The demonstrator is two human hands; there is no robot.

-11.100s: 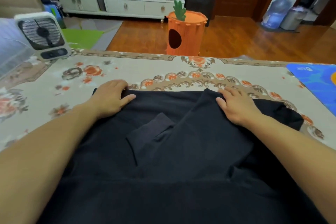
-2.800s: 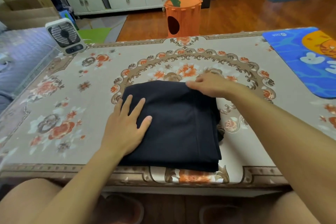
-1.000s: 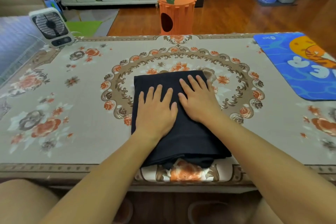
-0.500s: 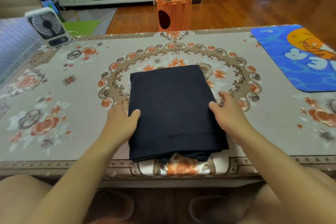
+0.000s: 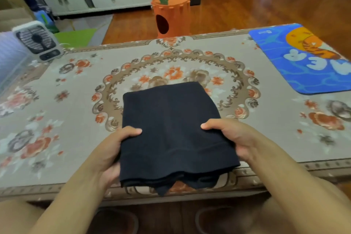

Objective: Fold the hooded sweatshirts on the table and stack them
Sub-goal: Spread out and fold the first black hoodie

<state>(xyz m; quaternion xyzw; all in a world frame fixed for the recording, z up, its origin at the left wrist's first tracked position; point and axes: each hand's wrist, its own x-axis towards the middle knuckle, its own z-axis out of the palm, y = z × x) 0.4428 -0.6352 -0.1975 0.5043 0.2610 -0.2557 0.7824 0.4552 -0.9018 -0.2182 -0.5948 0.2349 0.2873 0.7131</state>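
Lifting: a folded black hooded sweatshirt (image 5: pixel 171 129) is held by both hands at the near edge of the table (image 5: pixel 57 157); its near end hangs just past the table's edge and its far end reaches the floral medallion.
Left hand (image 5: pixel 112 150): clamped on the bundle's left side at about 9 o'clock, thumb on top, fingers hidden beneath the cloth.
Right hand (image 5: pixel 231 137): clamped on the right side at about 3 o'clock, thumb on top, fingers tucked under.
Sweatshirt shape: a compact rectangle of several layers, with a loose point of cloth drooping from the underside at 6 o'clock.
Long axis: runs from 6 o'clock to 12 o'clock, away from the person; the hands grip the 2 long sides, nearer the near end.
Key relation: the bundle sits squarely between the 2 hands, neither nearer than the other, so both must travel together to keep the layers aligned.
Stage, as a judgement: folding of this garment looks finished; what remains is carrying it to a stacking spot. No other sweatshirt is in view, so I cannot tell where the stack is.
Risk: the far end is unsupported and may sag or unfold.
Surroundings: a small fan (image 5: pixel 37 42) at 10 o'clock, a blue mat (image 5: pixel 296 74) at 2 o'clock, an orange carrot-shaped bin (image 5: pixel 171 16) on the floor at 12 o'clock.
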